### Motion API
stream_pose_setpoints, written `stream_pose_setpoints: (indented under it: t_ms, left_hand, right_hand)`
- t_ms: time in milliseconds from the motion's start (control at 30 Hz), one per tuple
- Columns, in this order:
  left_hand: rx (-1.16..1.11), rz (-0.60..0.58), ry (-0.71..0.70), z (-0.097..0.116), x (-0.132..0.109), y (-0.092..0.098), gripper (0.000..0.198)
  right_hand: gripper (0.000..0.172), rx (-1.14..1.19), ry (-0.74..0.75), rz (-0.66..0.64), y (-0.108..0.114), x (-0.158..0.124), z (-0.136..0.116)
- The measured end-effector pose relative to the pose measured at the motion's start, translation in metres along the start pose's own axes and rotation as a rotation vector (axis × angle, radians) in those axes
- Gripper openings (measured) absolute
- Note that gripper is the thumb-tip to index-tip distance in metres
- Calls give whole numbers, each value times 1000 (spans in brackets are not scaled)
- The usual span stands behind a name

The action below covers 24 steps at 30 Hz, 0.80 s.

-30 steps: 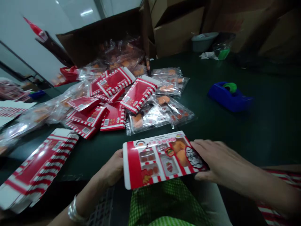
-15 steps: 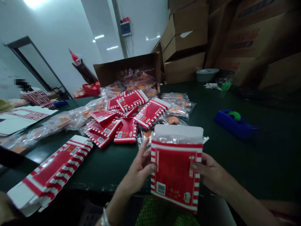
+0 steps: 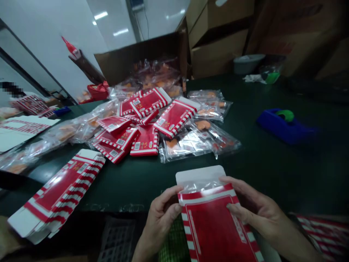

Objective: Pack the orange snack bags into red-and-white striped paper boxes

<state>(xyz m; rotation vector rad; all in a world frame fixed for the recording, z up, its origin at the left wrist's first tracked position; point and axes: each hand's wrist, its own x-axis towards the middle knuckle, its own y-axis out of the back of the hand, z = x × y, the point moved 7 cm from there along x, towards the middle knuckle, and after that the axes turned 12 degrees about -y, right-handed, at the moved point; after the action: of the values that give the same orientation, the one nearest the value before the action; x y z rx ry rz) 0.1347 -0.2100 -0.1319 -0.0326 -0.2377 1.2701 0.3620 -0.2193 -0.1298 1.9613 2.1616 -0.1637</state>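
Observation:
A red box with striped edges (image 3: 215,225) is held low in front of me, its white top flap standing up and clear plastic showing in the opening. My left hand (image 3: 163,214) grips its left upper edge between thumb and fingers. On the other side, my right hand (image 3: 255,209) holds the upper right edge, its thumb on the red face and a finger by the flap. Filled red boxes (image 3: 176,116) lie in a pile beyond, beside clear packets with orange contents (image 3: 203,125). A stack of flat red boxes (image 3: 61,189) lies at the left.
A blue tape dispenser (image 3: 286,127) with green tape stands on the dark green table (image 3: 131,185) at the right. Behind are an open carton (image 3: 141,54) of packets, a grey bowl (image 3: 248,64) and stacked cartons (image 3: 220,54). A person's dark hair shows at far left.
The held box has moved lower and tilted, its bottom now out of view. My right hand has shifted up to the box's top edge. The camera view has tipped downward.

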Motion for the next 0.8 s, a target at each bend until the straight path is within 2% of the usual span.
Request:
stream_pose_setpoints:
  t_ms: [67,133,233,333,400,467,500,567,667,800]
  left_hand:
    - [117,16,42,-7,-16,3,23]
    - [165,11,57,-12,-23,2,19]
    - [52,81,86,-20,-20,-1,13]
    - [-81,199,91,-23,-15,-3,8]
    - [-51,182,77,-17,-12,-8,14]
    - [46,52,47,-4,-9,-19,11]
    - [91,-25,35,2,-8,-25,8]
    - [165,-114,26,11,-6,-35,16]
    - [289,-121,82,16,0,-41,23]
    - [349,-246,137,20,17,-53,8]
  right_hand:
    - [30,-81,-33,70,0,-14,10]
    - [19,-182,31,183,2,-25,6]
    - [19,-278,161,308,5,-30,-8]
    - [7,-244,176,334,10,-28,-13]
    - [10,-237,179,245,9,-29,-13]
    - [7,-232,174,97,5,-32,-14]
    - [10,-211,149,40,4,-34,-14]
    - [20,-144,56,-5,6,-35,-13]
    - [26,-126,-98,-52,6,-30,-14]
    - [7,-141,-223,-192,0,-18,-20]
